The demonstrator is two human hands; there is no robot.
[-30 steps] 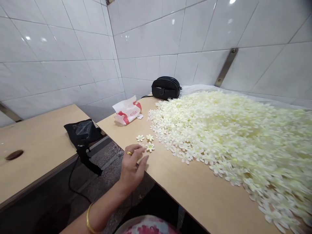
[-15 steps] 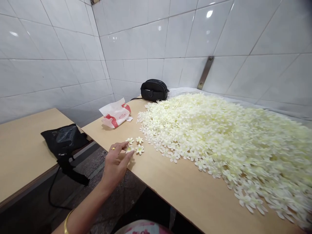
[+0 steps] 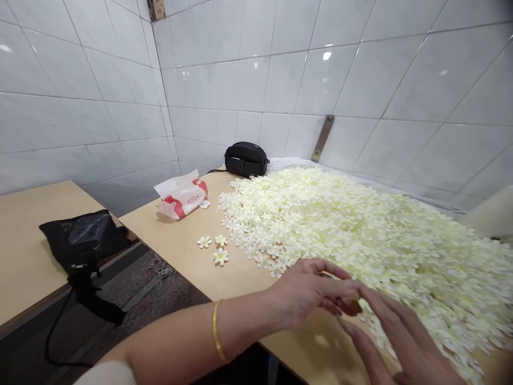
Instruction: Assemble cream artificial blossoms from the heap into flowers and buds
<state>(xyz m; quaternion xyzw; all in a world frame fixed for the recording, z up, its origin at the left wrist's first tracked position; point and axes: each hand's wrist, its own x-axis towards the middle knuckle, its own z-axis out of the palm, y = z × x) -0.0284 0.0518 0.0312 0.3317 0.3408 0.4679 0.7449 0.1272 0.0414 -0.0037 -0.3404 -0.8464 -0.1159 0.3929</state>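
My left hand, with a gold bangle on its wrist, reaches across the front of the table with its fingertips pinched together. From the lower right, my right hand meets it, thumb and forefinger curved around the left fingertips. Whatever lies between the fingers is hidden. Just beyond both hands spreads a large heap of pale yellow-white artificial flowers. Apart from the heap, 3 single flowers lie on the wooden table, left of my left hand.
A crumpled white-and-red paper bag and a black zip pouch stand toward the back. Across a gap, a black bag with a strap lies on another table. Tiled walls bound the back and left.
My left hand has moved right from the small flower group, where one flower is gone. My right hand has come into view and met it. The view has shifted slightly.
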